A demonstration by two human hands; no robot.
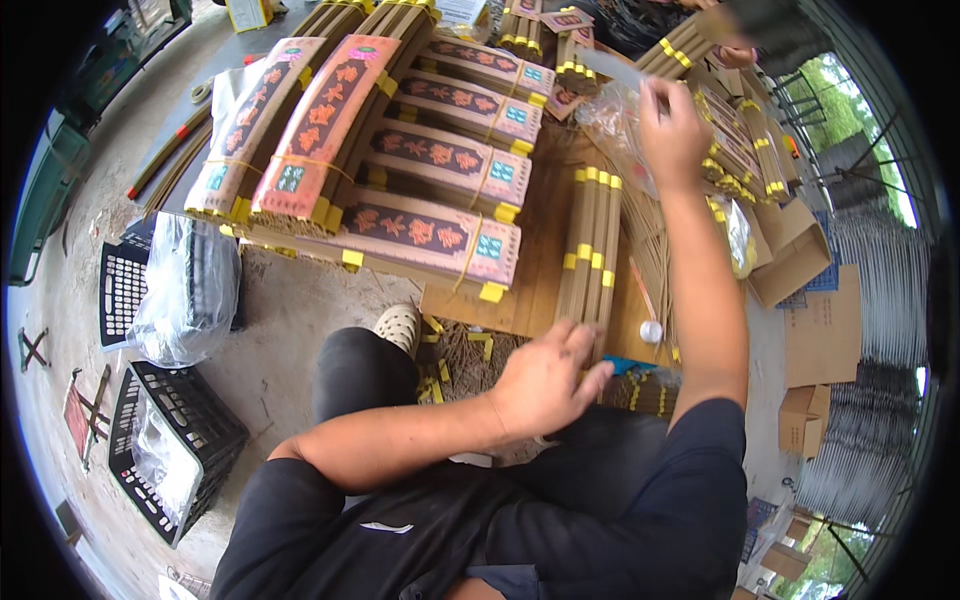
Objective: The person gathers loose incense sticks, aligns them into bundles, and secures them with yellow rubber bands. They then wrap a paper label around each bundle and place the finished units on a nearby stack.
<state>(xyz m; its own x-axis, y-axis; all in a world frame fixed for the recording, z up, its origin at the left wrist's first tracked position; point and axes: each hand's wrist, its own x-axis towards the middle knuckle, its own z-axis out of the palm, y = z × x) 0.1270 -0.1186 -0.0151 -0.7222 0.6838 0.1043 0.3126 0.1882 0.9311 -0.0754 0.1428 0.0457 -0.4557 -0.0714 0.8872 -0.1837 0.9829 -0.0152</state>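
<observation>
Tan incense stick bundles (592, 240) with yellow bands lie side by side on the wooden board (545, 190) in front of me. My left hand (548, 380) is closed over their near end, with its thumb to the right and its fingertips partly hidden. Raised above the board's right side, my right hand (672, 140) pinches a thin translucent plastic strip (615, 68) that reaches off to the left. Below it lies crumpled clear plastic (610, 115). Loose thin sticks (650, 245) and a small white round object (651, 331) lie right of the bundles.
Labelled incense packs (435, 150) are stacked at the left, some held by rubber bands. Another person's hand (738, 56) shows at the far right, near more bundles. Black crates (175, 450) stand on the floor at left; cardboard boxes (795, 250) are at right.
</observation>
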